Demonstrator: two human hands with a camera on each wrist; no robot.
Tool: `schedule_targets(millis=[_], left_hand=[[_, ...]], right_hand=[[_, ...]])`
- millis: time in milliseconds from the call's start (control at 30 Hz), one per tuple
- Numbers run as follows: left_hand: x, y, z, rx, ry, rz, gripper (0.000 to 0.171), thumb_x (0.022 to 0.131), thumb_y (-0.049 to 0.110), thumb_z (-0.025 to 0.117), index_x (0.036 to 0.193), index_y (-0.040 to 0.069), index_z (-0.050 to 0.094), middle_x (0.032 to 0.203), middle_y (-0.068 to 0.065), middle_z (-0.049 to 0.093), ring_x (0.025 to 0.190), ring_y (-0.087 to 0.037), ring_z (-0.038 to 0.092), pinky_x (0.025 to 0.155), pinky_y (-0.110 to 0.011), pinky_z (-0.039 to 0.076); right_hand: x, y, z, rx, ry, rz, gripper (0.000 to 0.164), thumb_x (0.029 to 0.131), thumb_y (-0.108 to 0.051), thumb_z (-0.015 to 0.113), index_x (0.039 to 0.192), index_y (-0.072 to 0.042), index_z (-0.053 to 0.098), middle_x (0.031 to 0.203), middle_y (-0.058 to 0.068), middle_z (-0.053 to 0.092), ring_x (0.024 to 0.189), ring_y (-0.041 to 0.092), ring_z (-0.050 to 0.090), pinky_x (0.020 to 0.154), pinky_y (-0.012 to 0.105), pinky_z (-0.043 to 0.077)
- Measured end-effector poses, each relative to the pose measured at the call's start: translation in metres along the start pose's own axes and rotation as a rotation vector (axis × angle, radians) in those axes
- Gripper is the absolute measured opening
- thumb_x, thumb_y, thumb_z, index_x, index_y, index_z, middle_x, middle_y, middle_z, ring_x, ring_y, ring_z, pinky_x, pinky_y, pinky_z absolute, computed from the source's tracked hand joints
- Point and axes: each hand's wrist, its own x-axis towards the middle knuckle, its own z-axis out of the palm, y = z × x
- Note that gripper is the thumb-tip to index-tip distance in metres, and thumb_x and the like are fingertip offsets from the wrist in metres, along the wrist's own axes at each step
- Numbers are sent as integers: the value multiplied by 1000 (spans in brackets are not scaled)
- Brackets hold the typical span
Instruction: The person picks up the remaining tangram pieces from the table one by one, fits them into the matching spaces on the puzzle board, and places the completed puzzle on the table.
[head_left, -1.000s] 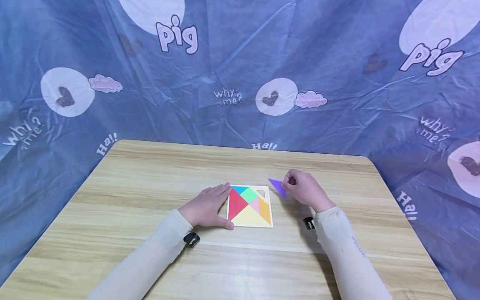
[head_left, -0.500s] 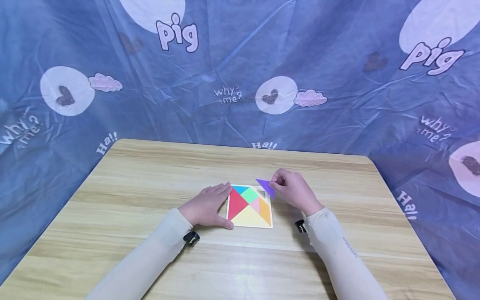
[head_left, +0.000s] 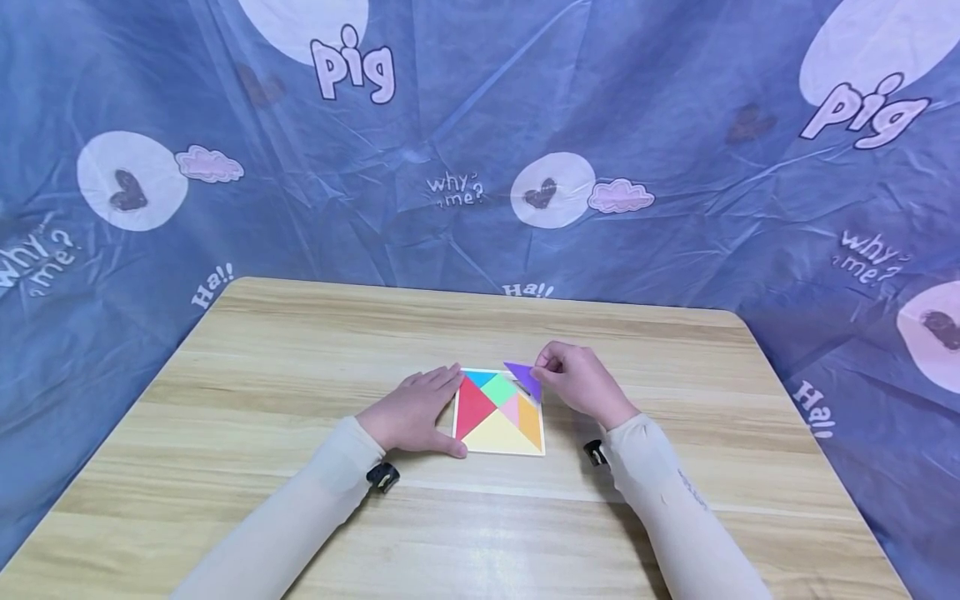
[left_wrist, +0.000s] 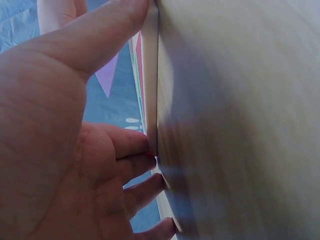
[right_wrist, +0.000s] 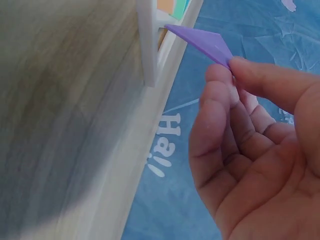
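Note:
A square tangram board point(head_left: 498, 452) with a pale rim lies on the table, holding red, blue, green, pink, orange and pale yellow pieces. My left hand point(head_left: 415, 412) rests along its left side, thumb at the near corner and fingers at the far corner. In the left wrist view that hand's fingertips point(left_wrist: 135, 142) touch the board's edge. A purple triangle point(head_left: 527, 379) is pinched between thumb and forefinger of my right hand point(head_left: 581, 379). The triangle is tilted over the board's far right corner, covering most of an unfilled recess. In the right wrist view the purple triangle point(right_wrist: 205, 42) has its tip close to the rim.
The wooden table point(head_left: 300, 350) spreads around the board on all sides. Behind it hangs a blue printed cloth point(head_left: 465, 125). Each wrist wears a small black device, such as the left wrist's camera point(head_left: 383, 478).
My right hand has carried the purple triangle leftward, from beside the board to over its far right corner. The left hand has stayed on the board's left side.

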Motion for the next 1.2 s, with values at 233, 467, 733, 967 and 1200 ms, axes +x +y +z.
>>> schedule_targets(millis=[233,467,733,967,1200], left_hand=[[1,0,0,8,3,7,118,80,70,76,164,5,24,172,-8,20,158,-29,20,127,-50,20],[1,0,-1,5,3,7,117,81,70,75,164,5,24,172,-8,20,158,-29,20,127,-50,20],[-1,1,-2,0,-1,6,118,81,69,76,164,5,24,172,-9,20,158,-30,20,127,-50,20],[-2,1,-2,-2,2,2,118,81,69,76,164,5,24,172,-8,20,158,-29,20,127,-50,20],[-2,2,-1,0,-3,1,118,81,70,75,164,5,23,172,-8,20,158,-29,19,127,-50,20]], right_hand=[[2,5,3,62,-64,59,8,95,-13,74,90,-9,68,79,2,65,68,16,54,58,27,46],[7,8,8,59,-82,83,8,96,-13,73,92,-8,69,80,3,66,69,16,57,61,28,48],[12,5,11,-41,-109,93,10,96,-17,73,92,-9,68,84,2,65,75,17,56,68,30,48],[14,3,12,-104,-108,83,11,95,-18,74,91,-9,68,84,2,66,75,17,56,70,31,48],[11,4,16,-187,-121,75,14,93,-18,77,97,-6,71,88,3,70,83,19,63,80,39,55]])
